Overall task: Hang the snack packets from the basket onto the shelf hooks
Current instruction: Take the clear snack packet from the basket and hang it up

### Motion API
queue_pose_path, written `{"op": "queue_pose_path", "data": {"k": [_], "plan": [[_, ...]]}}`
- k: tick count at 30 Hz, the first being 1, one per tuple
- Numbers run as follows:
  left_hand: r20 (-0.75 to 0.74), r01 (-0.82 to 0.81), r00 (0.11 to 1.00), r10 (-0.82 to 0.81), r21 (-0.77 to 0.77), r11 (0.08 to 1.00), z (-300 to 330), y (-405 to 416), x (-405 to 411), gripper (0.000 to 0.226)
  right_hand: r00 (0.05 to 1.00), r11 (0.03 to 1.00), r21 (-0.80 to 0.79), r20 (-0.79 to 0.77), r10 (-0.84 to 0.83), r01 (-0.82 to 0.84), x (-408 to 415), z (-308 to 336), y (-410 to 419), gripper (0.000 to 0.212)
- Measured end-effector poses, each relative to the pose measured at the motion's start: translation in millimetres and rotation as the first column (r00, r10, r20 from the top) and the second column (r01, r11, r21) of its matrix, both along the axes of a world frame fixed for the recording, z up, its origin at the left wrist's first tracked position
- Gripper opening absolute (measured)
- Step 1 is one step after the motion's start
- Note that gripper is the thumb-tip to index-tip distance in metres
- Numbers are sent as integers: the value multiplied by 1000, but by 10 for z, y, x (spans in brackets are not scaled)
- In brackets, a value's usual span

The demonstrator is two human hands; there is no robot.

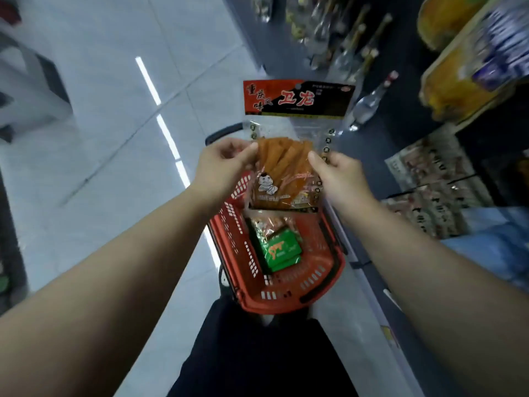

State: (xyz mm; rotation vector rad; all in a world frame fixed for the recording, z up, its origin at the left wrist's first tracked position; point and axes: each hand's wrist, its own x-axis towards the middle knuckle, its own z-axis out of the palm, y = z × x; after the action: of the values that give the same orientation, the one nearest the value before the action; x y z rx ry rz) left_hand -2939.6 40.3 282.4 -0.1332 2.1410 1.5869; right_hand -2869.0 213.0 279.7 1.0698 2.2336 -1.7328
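Red basket on the tiled floor, beside shelving at right; green packets inside. Snack packet upright above basket, red-black header topmost. Left hand pinches its left edge; right hand pinches its right edge.

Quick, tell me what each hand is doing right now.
Left hand: pinches the left edge of the snack packet.
Right hand: pinches the same packet's right edge.

Bare forearms — no sleeves showing, dark trousers, no rings or watch
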Motion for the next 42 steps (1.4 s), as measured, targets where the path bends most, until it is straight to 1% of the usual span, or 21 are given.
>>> {"op": "queue_pose_path", "data": {"k": [4, 7, 9, 11, 12, 14, 16, 17, 20, 23, 25, 26, 28, 29, 30, 32, 33, 35, 37, 39, 42], "plan": [[-162, 73, 985, -56, 103, 992, 1517, -61, -34, 13, 982, 991, 125, -177, 64, -42, 83, 1561, 37, 47], [-335, 152, 939, -78, 201, 968, 2649, 25, -46, 7, 940, 972, 234, -333, 75, 5, 223, 2779, 83, 43], [-438, 232, 894, -99, 263, 937, 3335, 135, -44, 6, 908, 942, 323, -415, 52, 94, 383, 3544, 125, 33], [-541, 357, 828, -146, 307, 882, 3950, 311, -49, 4, 862, 905, 372, -507, 14, 204, 568, 4188, 205, 31], [-588, 416, 792, -166, 320, 851, 4231, 416, -17, 4, 832, 892, 367, -554, -19, 264, 674, 4461, 238, 33], [-679, 523, 709, -192, 323, 789, 4759, 656, 98, 7, 773, 844, 371, -629, -78, 387, 909, 4919, 297, 46], [-738, 624, 635, -226, 319, 713, 5181, 924, 256, 13, 720, 765, 391, -681, -134, 512, 1178, 5286, 362, 55], [-754, 675, 607, -252, 321, 665, 5341, 1056, 343, 16, 688, 727, 387, -708, -161, 568, 1328, 5419, 412, 56], [-818, 800, 489, -303, 283, 529, 5658, 1459, 685, 18, 593, 621, 342, -764, -253, 706, 1820, 5710, 530, 52], [-839, 860, 427, -338, 261, 439, 5775, 1864, 1118, 8, 514, 505, 320, -800, -309, 802, 2302, 5775, 699, 46], [-855, 881, 390, -343, 238, 408, 5776, 2127, 1425, 11, 494, 420, 344, -804, -331, 840, 2588, 5761, 832, 46], [-855, 882, 389, -343, 238, 406, 5773, 2259, 1571, 16, 481, 379, 350, -806, -343, 857, 2724, 5764, 891, 43], [-848, 877, 405, -342, 254, 408, 5774, 2496, 1837, 21, 462, 306, 363, -804, -374, 880, 2968, 5776, 1022, 31], [-851, 876, 405, -335, 257, 408, 5778, 2603, 1958, 22, 449, 280, 361, -807, -383, 889, 3068, 5800, 1080, 23], [-859, 878, 398, -322, 255, 405, 5777, 2702, 2062, 21, 427, 264, 345, -815, -391, 901, 3148, 5827, 1138, 19], [-890, 891, 350, -292, 221, 396, 5784, 2875, 2220, 20, 410, 257, 332, -830, -378, 908, 3277, 5880, 1252, 33], [-908, 904, 313, -279, 195, 381, 5802, 2942, 2278, 25, 412, 251, 338, -834, -366, 907, 3329, 5899, 1304, 41], [-927, 926, 253, -277, 148, 348, 5851, 3046, 2370, 46, 441, 221, 386, -834, -332, 896, 3412, 5922, 1410, 59], [-933, 935, 225, -281, 126, 332, 5900, 3130, 2429, 60, 487, 206, 444, -827, -280, 872, 3466, 5951, 1514, 73], [-934, 937, 212, -289, 110, 331, 5923, 3225, 2442, 64, 554, 234, 507, -797, -240, 830, 3495, 5984, 1603, 77], [-916, 936, 218, -336, 99, 337, 5934, 3349, 2421, 67, 628, 273, 571, -746, -221, 774, 3519, 6005, 1743, 74]]}}
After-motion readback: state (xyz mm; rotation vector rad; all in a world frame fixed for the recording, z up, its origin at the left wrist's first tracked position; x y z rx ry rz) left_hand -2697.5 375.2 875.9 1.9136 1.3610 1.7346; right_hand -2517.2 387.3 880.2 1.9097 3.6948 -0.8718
